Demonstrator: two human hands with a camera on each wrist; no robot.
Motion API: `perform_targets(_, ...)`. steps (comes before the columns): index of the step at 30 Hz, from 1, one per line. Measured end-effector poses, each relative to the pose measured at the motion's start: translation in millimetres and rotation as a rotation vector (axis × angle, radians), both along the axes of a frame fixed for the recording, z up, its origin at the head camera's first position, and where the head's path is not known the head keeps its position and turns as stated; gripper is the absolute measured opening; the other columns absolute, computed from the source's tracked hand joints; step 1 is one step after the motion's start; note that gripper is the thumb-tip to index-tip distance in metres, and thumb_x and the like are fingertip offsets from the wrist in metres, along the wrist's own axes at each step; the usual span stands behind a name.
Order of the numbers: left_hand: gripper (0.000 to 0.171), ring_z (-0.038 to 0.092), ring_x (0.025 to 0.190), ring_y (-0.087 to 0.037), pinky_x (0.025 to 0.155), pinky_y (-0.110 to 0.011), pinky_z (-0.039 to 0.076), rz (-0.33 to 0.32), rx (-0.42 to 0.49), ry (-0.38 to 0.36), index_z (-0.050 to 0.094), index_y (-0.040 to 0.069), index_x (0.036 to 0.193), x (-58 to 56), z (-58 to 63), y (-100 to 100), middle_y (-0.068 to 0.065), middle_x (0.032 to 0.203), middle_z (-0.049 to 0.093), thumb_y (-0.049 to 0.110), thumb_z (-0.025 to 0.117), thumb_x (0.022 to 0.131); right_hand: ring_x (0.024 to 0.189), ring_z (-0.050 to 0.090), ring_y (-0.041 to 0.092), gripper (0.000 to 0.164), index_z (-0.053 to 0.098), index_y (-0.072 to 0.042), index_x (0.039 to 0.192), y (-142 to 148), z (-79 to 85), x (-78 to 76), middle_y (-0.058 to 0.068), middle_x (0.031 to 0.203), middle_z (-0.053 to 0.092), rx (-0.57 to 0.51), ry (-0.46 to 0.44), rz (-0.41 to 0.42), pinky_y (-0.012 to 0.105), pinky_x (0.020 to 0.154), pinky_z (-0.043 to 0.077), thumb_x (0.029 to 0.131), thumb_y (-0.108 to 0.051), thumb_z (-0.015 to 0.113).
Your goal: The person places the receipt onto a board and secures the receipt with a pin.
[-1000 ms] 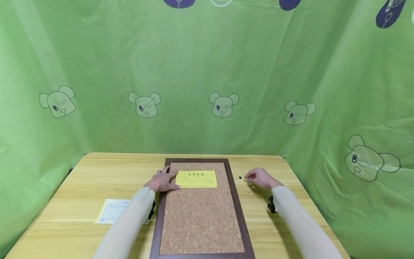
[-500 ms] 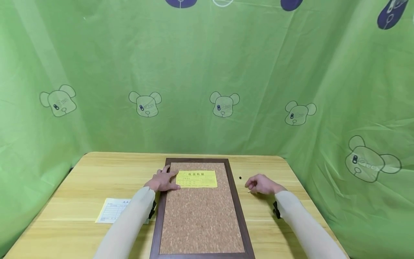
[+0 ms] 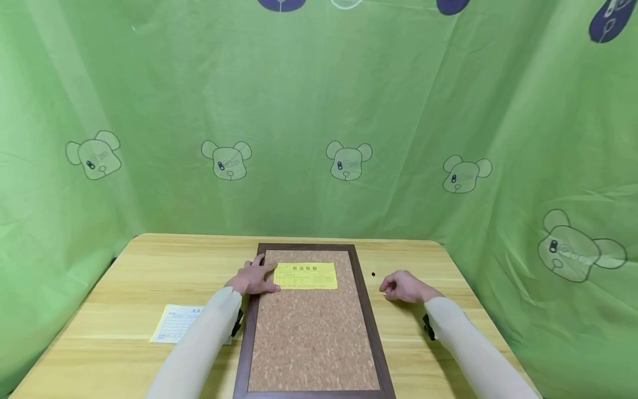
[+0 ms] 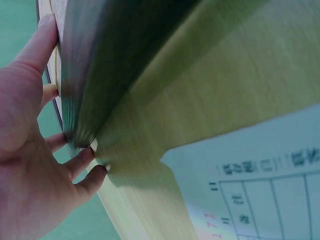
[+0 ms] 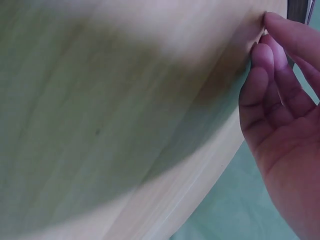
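Observation:
A yellow receipt slip (image 3: 305, 276) lies across the upper part of a cork board (image 3: 313, 338) with a dark brown frame. My left hand (image 3: 253, 278) rests spread over the board's left edge. Its index finger and thumb reach the slip's left end, and the other fingers lie along the frame's outer side, as the left wrist view shows. Right of the board, my right hand (image 3: 406, 286) is low at the table with bent fingers, thumb and fingertips together at a small pale thing (image 3: 384, 295), mostly hidden by them. A small black round thing (image 3: 373, 274) lies just beyond those fingertips.
A white printed form (image 3: 174, 324) with a yellowish edge lies on the wooden table (image 3: 119, 299) at the left, partly under my left forearm. A green curtain (image 3: 299, 205) with bear-head drawings hangs behind the table and along both sides.
My right hand has come nearer to me, from beside the black thing to the small pale one, and its fingertips have closed there. The left hand, slip and board stay in place.

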State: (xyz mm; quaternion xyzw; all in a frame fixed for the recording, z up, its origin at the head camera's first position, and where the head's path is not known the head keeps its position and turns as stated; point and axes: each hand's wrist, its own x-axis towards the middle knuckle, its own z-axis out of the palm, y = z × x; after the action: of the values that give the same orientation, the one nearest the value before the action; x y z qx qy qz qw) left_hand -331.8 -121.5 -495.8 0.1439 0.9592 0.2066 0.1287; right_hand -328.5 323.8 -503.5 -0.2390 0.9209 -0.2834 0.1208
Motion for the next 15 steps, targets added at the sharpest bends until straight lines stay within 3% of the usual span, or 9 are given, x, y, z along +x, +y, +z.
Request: perform_targets(15,0.078,0.021,0.133,-0.046,0.093,-0.065,0.032,0.004,0.009,-0.004,0.034,0.022,0.148,0.0,0.8,1.0,-0.016,0.156,0.008,0.047,0.068,0.083,0.061,0.054,0.008,0.010,0.071,-0.007,0.083,-1.7,-0.6,-3.0,-0.003,0.071,0.064,0.009,0.029,0.016,0.024,0.056,0.047,0.080,0.002,0.069)
